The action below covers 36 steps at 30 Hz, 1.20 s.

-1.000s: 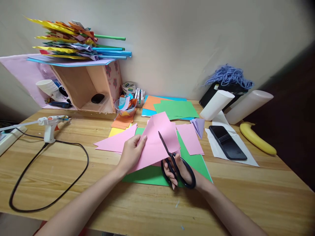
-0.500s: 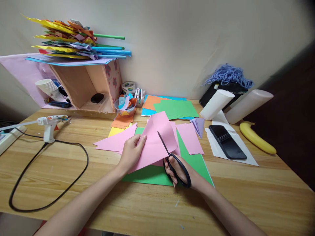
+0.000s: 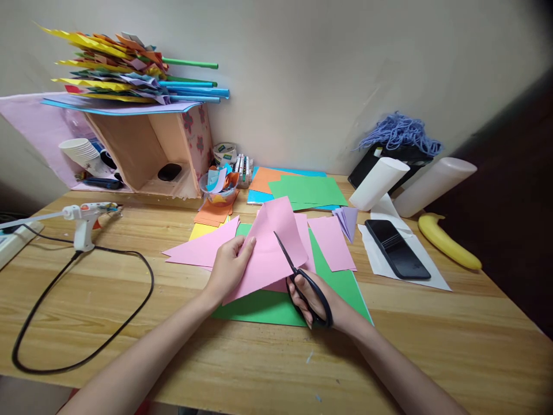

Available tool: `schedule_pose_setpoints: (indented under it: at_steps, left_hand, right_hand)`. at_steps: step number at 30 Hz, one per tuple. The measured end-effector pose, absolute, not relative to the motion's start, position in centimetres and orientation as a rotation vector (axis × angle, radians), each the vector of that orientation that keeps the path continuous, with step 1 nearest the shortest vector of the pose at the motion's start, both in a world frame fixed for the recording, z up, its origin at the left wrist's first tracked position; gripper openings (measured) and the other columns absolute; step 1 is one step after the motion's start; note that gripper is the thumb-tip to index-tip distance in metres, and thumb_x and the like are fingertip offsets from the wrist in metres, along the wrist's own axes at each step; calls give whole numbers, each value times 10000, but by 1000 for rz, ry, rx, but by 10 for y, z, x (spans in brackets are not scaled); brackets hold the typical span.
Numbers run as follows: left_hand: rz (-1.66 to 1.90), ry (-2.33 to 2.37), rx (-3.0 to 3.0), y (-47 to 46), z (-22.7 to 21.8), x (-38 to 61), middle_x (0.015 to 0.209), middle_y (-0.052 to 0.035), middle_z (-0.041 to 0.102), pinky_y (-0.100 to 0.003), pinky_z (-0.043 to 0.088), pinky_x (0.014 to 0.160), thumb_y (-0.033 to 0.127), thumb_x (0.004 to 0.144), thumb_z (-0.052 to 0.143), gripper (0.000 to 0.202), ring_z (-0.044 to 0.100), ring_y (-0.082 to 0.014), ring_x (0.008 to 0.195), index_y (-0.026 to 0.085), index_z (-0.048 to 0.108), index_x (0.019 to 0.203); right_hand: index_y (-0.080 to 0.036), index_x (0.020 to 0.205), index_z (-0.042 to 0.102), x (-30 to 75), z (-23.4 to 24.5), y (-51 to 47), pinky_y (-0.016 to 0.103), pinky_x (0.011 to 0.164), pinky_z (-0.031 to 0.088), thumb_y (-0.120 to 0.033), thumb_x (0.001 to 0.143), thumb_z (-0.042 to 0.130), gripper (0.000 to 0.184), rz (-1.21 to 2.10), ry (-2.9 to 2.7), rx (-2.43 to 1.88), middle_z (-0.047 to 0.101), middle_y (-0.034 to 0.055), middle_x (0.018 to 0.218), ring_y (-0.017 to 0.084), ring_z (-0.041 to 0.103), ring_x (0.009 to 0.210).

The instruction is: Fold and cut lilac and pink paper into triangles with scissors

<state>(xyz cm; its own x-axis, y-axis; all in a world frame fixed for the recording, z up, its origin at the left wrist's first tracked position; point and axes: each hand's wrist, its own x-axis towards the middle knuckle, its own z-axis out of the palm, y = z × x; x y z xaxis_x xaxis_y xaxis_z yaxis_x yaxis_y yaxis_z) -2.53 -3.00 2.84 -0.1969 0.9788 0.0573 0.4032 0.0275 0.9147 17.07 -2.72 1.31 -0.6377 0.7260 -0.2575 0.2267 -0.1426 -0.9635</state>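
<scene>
My left hand (image 3: 231, 267) pinches the left edge of a folded pink paper sheet (image 3: 270, 248) and lifts it off the desk. My right hand (image 3: 313, 300) has its fingers through the handles of black scissors (image 3: 302, 282). The blades point up and away and bite into the pink sheet's right side. Under both lies a green sheet (image 3: 276, 308). More pink pieces (image 3: 201, 249) lie flat to the left, and another pink piece (image 3: 332, 242) lies to the right.
A glue gun (image 3: 82, 222) with a looping black cord (image 3: 82, 311) sits at left. Stacked coloured papers (image 3: 302, 190), a bowl of scraps (image 3: 218, 187), a phone (image 3: 396, 249) on white paper, two white rolls (image 3: 378, 183), a banana (image 3: 449, 242) and a cardboard box (image 3: 142, 147) ring the desk.
The scissor handles have closed together and the blades have cut further into the pink sheet. My left hand keeps its hold on the paper.
</scene>
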Motion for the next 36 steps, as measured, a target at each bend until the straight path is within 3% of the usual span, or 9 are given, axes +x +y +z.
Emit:
schedule_pose_setpoints:
  at_steps: [6,29,36]
  left_hand:
    - [1071,1527,1332,-31,31,-22,567,48,338,-200,245,475,506,796,449,393,312,-86,532,167,401,602]
    - [1043,1489,1306,-27,34,-31,587,43,364,-204,261,492,493,811,445,377,340,-93,553,165,404,629]
    - [1055,1519,1364,-26,29,-31,586,41,327,-210,237,492,474,824,427,371,307,-93,551,170,379,617]
  right_hand:
    - [-195,603,366,171,18,-30,199,367,340,-825,668,160,666,1919,-1765,-1033,370,-56,454,65,390,346]
    - [-198,633,365,168,10,-32,152,283,300,-763,706,344,570,1841,-1761,-1034,362,-82,430,43,358,289]
    - [-194,564,367,162,15,-38,163,294,310,-830,650,250,652,1981,-1744,-1007,328,-79,384,52,365,278]
